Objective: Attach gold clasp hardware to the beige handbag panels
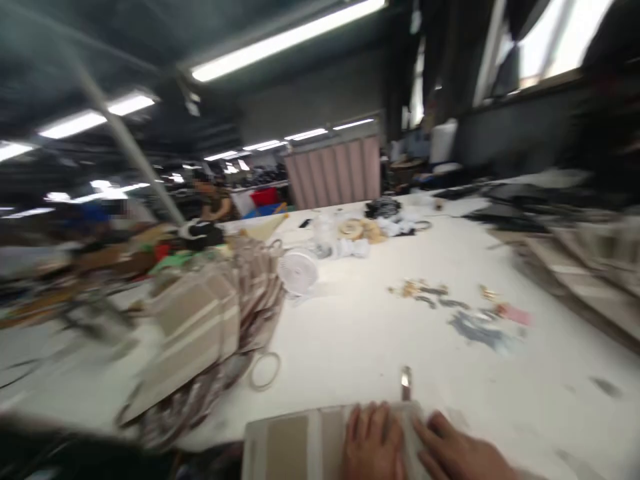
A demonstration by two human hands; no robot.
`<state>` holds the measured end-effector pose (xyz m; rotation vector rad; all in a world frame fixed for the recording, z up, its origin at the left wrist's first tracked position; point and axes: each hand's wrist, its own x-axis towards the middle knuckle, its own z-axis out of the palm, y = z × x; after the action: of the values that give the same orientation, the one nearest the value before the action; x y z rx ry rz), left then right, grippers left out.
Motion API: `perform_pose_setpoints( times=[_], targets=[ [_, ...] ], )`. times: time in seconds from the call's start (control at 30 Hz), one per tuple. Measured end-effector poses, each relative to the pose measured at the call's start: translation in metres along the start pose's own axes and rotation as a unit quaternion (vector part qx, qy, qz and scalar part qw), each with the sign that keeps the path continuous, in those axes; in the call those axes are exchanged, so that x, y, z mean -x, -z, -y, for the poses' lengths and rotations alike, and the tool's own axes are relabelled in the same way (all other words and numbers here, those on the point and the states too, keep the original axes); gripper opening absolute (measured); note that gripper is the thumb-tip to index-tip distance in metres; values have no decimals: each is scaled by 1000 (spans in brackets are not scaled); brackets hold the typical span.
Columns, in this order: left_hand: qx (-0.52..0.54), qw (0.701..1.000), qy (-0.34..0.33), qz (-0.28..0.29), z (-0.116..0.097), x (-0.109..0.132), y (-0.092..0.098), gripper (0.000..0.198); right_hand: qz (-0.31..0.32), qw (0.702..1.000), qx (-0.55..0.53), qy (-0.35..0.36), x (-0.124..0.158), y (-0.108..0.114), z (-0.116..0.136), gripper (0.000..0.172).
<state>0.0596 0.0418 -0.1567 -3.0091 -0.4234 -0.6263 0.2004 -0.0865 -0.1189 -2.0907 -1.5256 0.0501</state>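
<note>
A beige, tan and white striped fabric piece (287,447), looking like a bag, lies at the table's near edge and is cut off by the bottom of the view. My left hand (373,440) rests flat on it with the fingers stretched out. At its right edge, my right hand (455,450) touches it with fingers extended and somewhat apart; blur hides the exact contact. A short strap end with a shiny metal clasp (406,381) sticks out beyond the far edge of the piece, between the hands.
Stacked striped bags (200,327) lie to the left, near a pale ring (265,371) and a small white fan (298,271). Metal fittings (415,290) and a grey scrap (480,330) are scattered on the white table (345,333). More fabric (580,267) is at right. Another person (215,200) is farther back.
</note>
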Motion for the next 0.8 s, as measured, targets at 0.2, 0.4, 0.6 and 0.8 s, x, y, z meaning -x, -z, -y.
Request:
perform_pose_setpoints(
  times=[0.2, 0.4, 0.6, 0.8],
  targets=[
    [-24, 996, -58, -58, 27, -6, 7, 50, 128, 985, 109, -45, 0, 47, 3, 50],
    [11, 995, -58, -81, 10, -14, 11, 44, 88, 991, 59, -86, 5, 48, 1, 43],
    [52, 992, -14, -118, 6, -9, 14, 40, -31, 970, -4, -240, -5, 74, -28, 31],
    [29, 988, -36, -148, 13, -6, 7, 45, -2, 936, 121, -332, -30, 126, -108, 35]
  ],
)
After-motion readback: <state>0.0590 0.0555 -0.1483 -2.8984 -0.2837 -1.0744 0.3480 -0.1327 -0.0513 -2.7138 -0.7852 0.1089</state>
